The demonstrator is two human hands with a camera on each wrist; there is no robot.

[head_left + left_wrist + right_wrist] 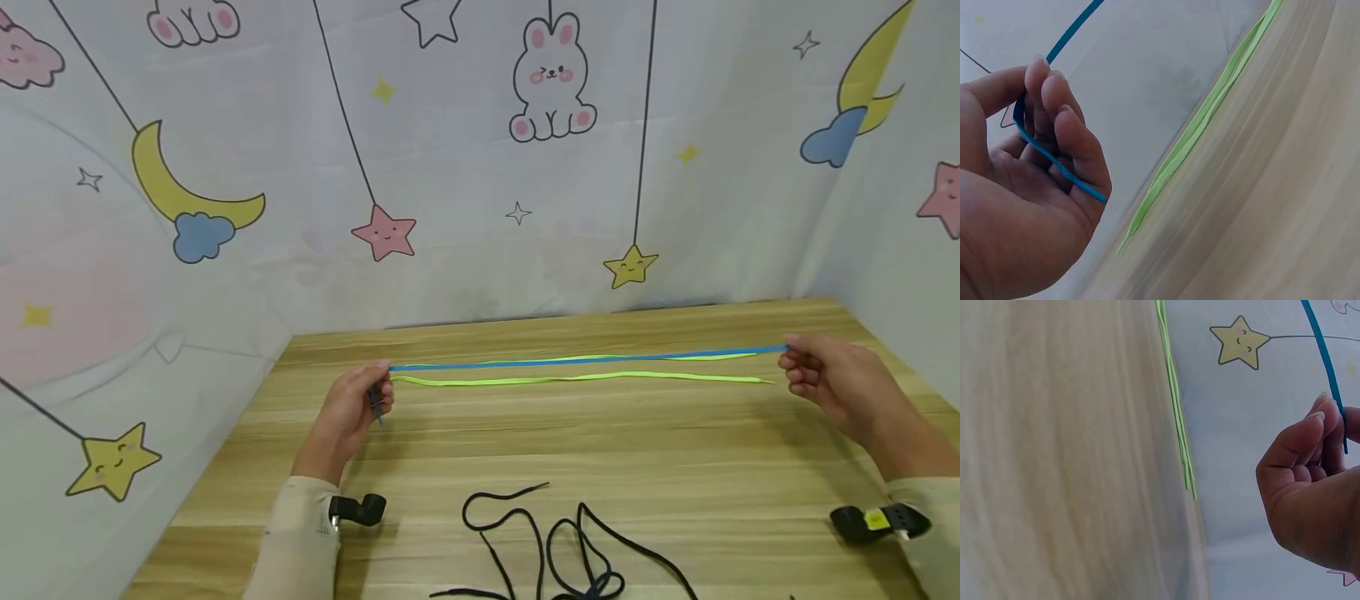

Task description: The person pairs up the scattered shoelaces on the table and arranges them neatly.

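Note:
A flat blue shoelace [585, 360] is stretched nearly straight between my two hands, above the table. My left hand [352, 404] pinches it between thumb and fingers; a short tail of the blue lace [1063, 167] crosses the palm in the left wrist view. At the other side my right hand [840, 379] pinches it close to its tip, with a short end poking past the fingers [1300, 440] in the right wrist view. Behind and below the blue lace, a lime-green shoelace [525, 382] lies lengthwise on the table in two strands, partly overlapped by the blue one in the head view.
Black shoelaces [540, 533] lie in loose loops on the near part of the wooden table [420, 450]. A white curtain [465, 167] printed with stars, moons and rabbits hangs around the table's back and sides. Small black cameras [360, 509] are strapped on both wrists.

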